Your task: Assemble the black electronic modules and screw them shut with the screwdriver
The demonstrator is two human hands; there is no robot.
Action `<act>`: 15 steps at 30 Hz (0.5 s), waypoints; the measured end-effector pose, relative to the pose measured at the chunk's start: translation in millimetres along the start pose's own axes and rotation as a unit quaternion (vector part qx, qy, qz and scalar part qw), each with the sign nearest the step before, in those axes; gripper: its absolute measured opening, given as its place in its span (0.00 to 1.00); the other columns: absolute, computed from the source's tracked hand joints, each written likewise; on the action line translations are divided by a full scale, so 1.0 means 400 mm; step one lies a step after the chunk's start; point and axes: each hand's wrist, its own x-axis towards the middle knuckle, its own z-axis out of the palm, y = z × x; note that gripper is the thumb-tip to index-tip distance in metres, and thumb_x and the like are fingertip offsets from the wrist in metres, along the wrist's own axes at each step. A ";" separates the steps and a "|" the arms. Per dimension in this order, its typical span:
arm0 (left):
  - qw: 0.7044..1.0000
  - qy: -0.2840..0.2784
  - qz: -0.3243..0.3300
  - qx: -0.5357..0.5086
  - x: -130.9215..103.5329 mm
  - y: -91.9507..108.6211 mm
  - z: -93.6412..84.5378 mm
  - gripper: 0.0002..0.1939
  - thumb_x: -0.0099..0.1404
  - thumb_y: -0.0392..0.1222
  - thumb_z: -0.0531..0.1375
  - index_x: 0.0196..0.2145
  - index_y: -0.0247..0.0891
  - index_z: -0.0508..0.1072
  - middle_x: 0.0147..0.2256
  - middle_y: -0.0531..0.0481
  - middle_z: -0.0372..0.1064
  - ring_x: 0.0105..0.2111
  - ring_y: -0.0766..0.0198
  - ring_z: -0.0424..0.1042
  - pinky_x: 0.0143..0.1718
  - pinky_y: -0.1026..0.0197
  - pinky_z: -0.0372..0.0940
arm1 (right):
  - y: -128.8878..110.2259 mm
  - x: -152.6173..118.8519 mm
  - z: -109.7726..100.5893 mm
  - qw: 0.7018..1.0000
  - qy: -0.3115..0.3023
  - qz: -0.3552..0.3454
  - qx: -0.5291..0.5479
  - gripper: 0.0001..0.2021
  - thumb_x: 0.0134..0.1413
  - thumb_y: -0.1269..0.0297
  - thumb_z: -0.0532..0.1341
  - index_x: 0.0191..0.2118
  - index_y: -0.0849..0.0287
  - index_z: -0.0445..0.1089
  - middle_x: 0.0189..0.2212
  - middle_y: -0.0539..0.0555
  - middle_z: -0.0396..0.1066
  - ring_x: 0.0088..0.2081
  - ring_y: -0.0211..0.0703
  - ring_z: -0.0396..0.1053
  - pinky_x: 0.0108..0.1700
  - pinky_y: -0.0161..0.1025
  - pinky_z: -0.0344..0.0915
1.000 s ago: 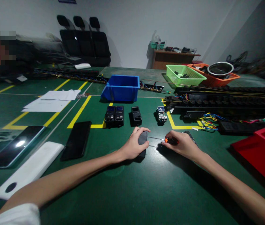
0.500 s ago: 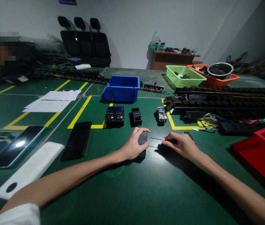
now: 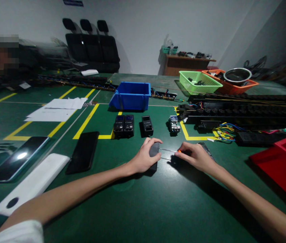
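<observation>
At module (image 3: 154,150), both hands unmoved, screwdriver (image 3: 169,151) too.

Green table (image 3: 143,202) with yellow lines; blue bin (image 3: 132,96); red tray (image 3: 282,163); lime basket (image 3: 199,81); orange basket (image 3: 230,86); black modules (image 3: 124,125); orange-collared screwdriver (image 3: 178,152).

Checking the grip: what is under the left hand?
The left hand covers a small black module on the green table; its right edge shows, the rest is hidden.

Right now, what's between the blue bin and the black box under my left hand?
In the head view, three black modules stand between the blue bin and the black box under the left hand.
</observation>
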 end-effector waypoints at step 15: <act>1.000 0.000 -0.004 0.001 -0.001 -0.001 -0.001 0.19 0.61 0.38 0.58 0.51 0.42 0.66 0.43 0.49 0.58 0.43 0.61 0.64 0.48 0.57 0.60 | 0.035 -0.016 0.019 0.962 0.071 -0.156 -0.215 0.11 0.63 0.58 0.58 0.35 0.60 0.69 0.29 0.56 0.74 0.29 0.42 0.72 0.29 0.36 0.62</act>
